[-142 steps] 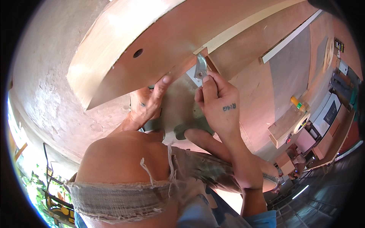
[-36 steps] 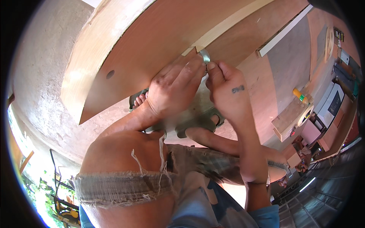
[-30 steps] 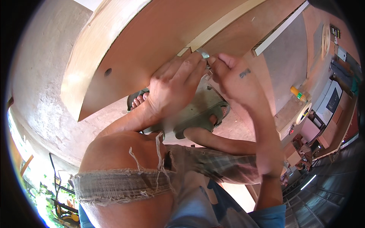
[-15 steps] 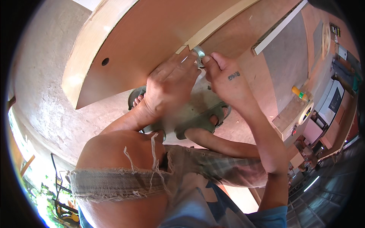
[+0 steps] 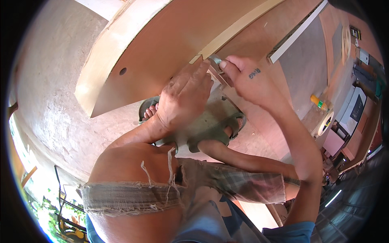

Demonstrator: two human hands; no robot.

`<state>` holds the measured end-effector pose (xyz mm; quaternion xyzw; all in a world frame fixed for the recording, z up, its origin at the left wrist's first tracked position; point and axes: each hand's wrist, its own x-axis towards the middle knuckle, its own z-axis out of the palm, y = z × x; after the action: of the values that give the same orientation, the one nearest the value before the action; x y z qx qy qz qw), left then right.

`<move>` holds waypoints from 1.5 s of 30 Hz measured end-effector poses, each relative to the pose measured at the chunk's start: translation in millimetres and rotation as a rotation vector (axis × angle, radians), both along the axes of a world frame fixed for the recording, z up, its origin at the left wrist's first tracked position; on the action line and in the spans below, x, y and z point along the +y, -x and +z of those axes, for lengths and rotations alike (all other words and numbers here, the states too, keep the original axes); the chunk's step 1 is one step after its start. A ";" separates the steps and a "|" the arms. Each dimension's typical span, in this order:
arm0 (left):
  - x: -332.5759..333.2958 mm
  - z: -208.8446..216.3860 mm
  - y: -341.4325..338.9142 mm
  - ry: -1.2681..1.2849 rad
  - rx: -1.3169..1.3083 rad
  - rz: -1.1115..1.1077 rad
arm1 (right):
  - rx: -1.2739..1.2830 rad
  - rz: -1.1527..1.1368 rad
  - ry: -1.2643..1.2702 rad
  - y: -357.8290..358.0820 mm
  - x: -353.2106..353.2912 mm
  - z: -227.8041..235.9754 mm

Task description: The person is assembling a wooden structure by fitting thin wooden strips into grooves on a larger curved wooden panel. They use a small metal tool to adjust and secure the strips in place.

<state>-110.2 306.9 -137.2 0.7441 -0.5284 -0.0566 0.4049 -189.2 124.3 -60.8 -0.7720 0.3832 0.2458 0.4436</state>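
Observation:
My left hand (image 5: pixel 182 93) is closed against the edge of a large curved wooden panel (image 5: pixel 154 48), its fingertips beside the end of a pale wood strip (image 5: pixel 227 30). To its right, my right hand (image 5: pixel 251 79) pinches a small curved, shiny grey piece (image 5: pixel 215 59) between thumb and fingers; its exact kind is unclear. A narrow flat brown piece (image 5: pixel 222 78) shows between the two hands, partly covered by the right one. The left thumb is hidden. A round dark hole (image 5: pixel 122 71) pierces the panel.
My feet in green sandals (image 5: pixel 206 139) are below the hands on the concrete floor. A white-edged board (image 5: pixel 298 32) leans at upper right. Farther right are a bottle with an orange top (image 5: pixel 319 102), a tape roll (image 5: pixel 325 122) and a white box (image 5: pixel 353 107).
The panel and left hand appear shifted slightly right in view. My right hand has turned and moved slightly right, and the flat brown piece now shows between the hands.

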 end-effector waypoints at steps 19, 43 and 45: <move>4.1 -9.4 -7.1 0.046 -0.001 0.001 | 0.118 0.072 -0.058 -19.0 -8.4 12.2; 1.8 -7.8 -4.6 0.037 -0.055 0.026 | 0.099 -0.267 -0.234 -10.3 7.0 -0.9; 3.9 -9.8 -3.6 -0.001 -0.068 0.014 | 0.210 -0.491 -0.467 -15.3 4.9 7.1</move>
<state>-106.6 310.8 -146.9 0.7494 -0.5366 -0.0285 0.3867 -173.9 129.2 -53.7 -0.5051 0.5345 0.2909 0.6121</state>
